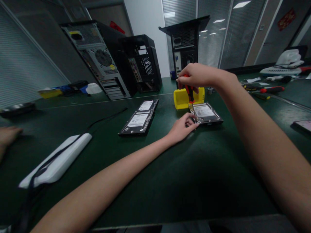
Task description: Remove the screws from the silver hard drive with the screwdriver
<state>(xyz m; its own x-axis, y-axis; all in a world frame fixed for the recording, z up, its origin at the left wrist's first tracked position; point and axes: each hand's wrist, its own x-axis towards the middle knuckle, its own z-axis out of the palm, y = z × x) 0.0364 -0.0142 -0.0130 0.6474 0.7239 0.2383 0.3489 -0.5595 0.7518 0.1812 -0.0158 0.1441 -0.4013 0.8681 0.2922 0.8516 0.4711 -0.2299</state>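
My right hand (190, 76) is closed around the handle of a red and black screwdriver (190, 94). The screwdriver points down, slightly tilted, with its tip at the near left corner of a hard drive (206, 111) lying label up on the table. At that same corner, my left hand (181, 128) rests low on the table, its fingers curled against the drive's edge and close around the screwdriver's tip. Whatever the tip meets is hidden by these fingers. Just behind the drive stands a yellow open box (181, 98).
Two more hard drives (138, 119) lie end to end left of my hands. A white device (58, 158) with a black strap is nearer left. Computer cases (114, 64) stand at the back. Tools (267, 90) lie right. Another person's hand (9, 136) rests at far left.
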